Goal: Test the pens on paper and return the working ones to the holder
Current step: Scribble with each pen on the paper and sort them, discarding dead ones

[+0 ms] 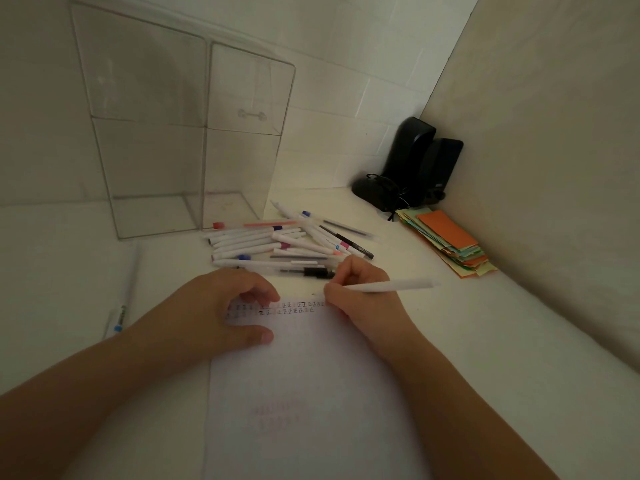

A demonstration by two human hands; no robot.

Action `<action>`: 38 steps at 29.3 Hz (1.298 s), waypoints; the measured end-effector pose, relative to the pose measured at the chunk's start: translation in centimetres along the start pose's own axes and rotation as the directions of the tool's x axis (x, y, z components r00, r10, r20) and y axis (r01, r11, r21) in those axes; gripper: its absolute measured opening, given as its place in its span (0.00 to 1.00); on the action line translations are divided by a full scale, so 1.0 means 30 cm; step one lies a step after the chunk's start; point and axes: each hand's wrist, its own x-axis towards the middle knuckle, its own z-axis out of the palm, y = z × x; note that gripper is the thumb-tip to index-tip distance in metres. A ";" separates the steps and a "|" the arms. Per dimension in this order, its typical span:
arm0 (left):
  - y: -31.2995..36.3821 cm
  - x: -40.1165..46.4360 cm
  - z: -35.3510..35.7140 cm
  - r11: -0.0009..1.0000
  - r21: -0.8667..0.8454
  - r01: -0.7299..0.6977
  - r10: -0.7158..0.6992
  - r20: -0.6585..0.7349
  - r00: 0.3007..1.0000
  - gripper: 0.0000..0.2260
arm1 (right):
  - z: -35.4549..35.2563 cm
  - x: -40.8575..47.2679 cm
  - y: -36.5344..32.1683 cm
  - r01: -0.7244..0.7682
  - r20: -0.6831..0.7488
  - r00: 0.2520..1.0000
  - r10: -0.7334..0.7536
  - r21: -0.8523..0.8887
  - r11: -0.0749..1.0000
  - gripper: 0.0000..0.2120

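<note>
Two white pens (119, 315) with blue ends lie at the left on the white desk (519, 341); the print on one is too blurred to read. The left hand (221, 313) presses the paper (304, 393) flat, fingers loosely curled, beside rows of small handwritten 正 marks (294, 307). The right hand (360, 292) pinches a white pen (398, 285), tip on the paper, below the pile of pens (277, 242) and the clear acrylic holder (180, 133).

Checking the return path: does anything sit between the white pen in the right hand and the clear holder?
Yes. The pile of loose pens lies between the right hand holding the white pen and the clear holder, whose inside looks empty.
</note>
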 end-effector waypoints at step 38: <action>-0.006 -0.001 0.000 1.000 0.012 0.007 -0.008 0.027 1.000 0.16 | 0.028 0.011 0.023 0.117 -0.081 0.988 -0.134 -0.180 0.977 0.14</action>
